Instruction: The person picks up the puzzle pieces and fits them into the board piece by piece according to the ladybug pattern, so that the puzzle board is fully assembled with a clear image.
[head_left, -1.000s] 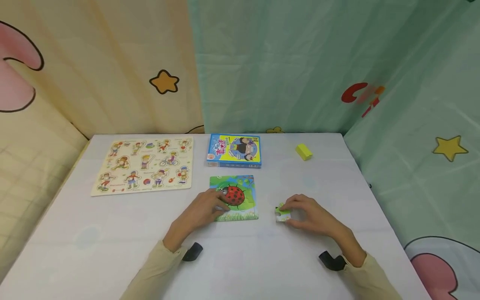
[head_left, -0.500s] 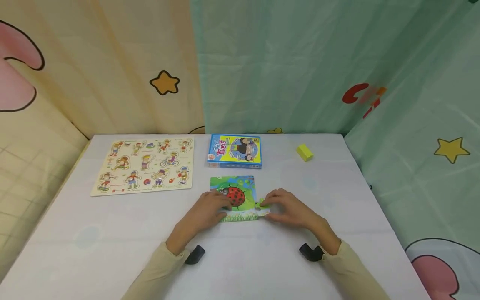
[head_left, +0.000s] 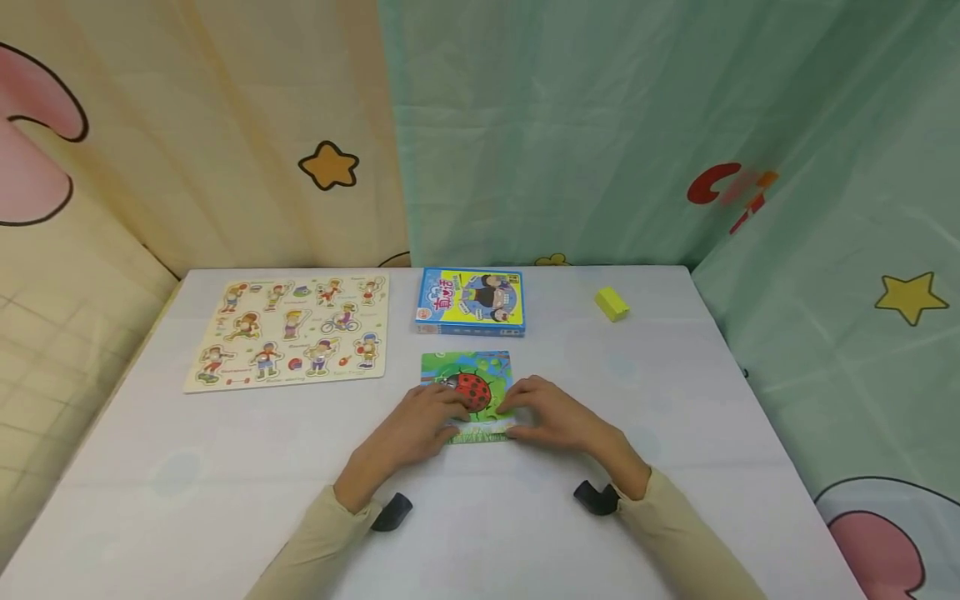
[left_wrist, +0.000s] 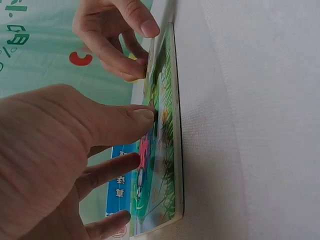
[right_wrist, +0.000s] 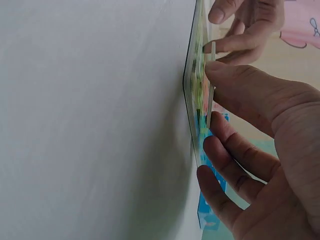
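Observation:
A square ladybug jigsaw puzzle [head_left: 472, 362] lies on the white table in front of the person. The right hand [head_left: 558, 417] pinches a thin puzzle piece [right_wrist: 211, 102] between thumb and fingers. That piece is close over the puzzle's lower right part, its edge seen side-on in the right wrist view. Over the puzzle's left side is the left hand [head_left: 416, 425], thumb [left_wrist: 142, 117] and fingertips at its surface, fingers loosely bent. Green grass is printed along the puzzle's near edge. Part of the picture is hidden under both hands.
Behind the puzzle lies a blue and yellow box [head_left: 471, 302]. A wooden board with sports figures [head_left: 300, 333] is at the back left, and a small yellow block [head_left: 612, 304] at the back right. Printed curtains [head_left: 540, 167] stand behind the table.
The right hand has carried the puzzle piece leftward from the table right of the puzzle to over its lower right part. The left hand has barely shifted.

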